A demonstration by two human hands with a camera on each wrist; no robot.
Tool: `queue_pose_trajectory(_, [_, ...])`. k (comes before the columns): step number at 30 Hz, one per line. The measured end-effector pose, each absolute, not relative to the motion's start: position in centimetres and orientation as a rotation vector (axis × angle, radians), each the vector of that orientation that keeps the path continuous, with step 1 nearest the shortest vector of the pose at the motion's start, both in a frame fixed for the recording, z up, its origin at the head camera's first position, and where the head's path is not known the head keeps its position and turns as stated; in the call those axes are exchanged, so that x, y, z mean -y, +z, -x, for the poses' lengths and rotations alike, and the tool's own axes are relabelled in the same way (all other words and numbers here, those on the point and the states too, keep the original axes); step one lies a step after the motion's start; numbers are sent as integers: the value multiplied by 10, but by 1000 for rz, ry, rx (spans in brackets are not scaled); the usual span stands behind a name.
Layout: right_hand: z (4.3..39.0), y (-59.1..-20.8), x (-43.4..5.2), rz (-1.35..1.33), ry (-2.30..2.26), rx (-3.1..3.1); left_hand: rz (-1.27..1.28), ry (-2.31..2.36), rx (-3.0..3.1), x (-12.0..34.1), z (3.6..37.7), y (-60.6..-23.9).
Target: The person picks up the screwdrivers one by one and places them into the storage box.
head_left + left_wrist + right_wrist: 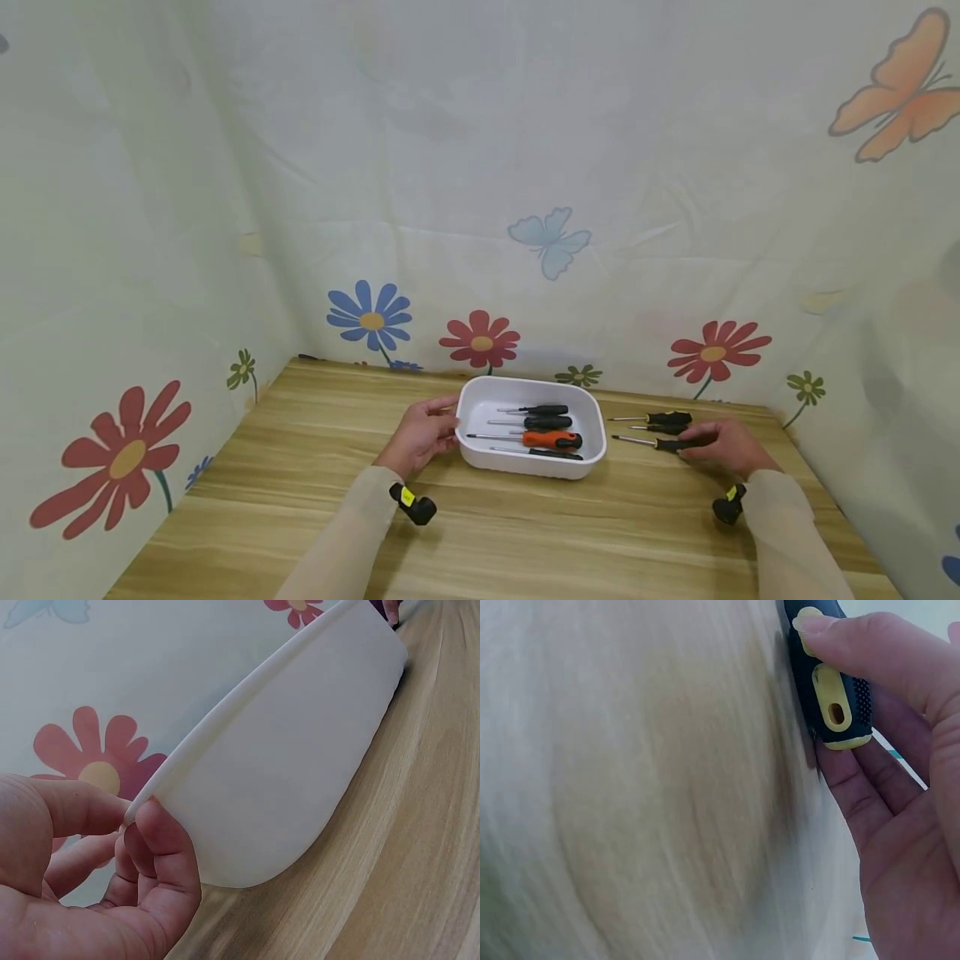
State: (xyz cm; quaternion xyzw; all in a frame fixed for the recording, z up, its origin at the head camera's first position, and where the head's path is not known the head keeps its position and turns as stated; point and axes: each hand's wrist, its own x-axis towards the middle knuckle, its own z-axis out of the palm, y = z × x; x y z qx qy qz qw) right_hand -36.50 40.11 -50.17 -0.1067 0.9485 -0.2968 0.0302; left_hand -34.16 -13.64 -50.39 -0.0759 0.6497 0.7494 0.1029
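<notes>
My left hand (426,429) pinches the left rim of a white plastic bin (525,468), thumb and fingers meeting over the edge in the left wrist view. Inside the bin lie an orange-and-black screwdriver (552,440) and several with black handles, such as one black screwdriver (547,422). To the right of the bin, my right hand (726,444) holds a black-and-yellow screwdriver (667,445) by its handle, its shaft pointing left. In the right wrist view the thumb lies on top of the handle (832,697), with fingers underneath, close to the table.
Just behind the held one, two more screwdrivers lie on the table, one a black-and-yellow screwdriver (669,418). The wood-grain table (570,542) meets a flower-printed cloth (615,300) at the back, and cloth also hangs at both sides.
</notes>
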Motion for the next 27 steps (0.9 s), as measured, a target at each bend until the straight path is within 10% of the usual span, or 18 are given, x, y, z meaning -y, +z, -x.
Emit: queue_pose_trajectory(27, [356, -501, -392, 415, -773, -3044, 244, 2209, -1947, 134, 337, -500])
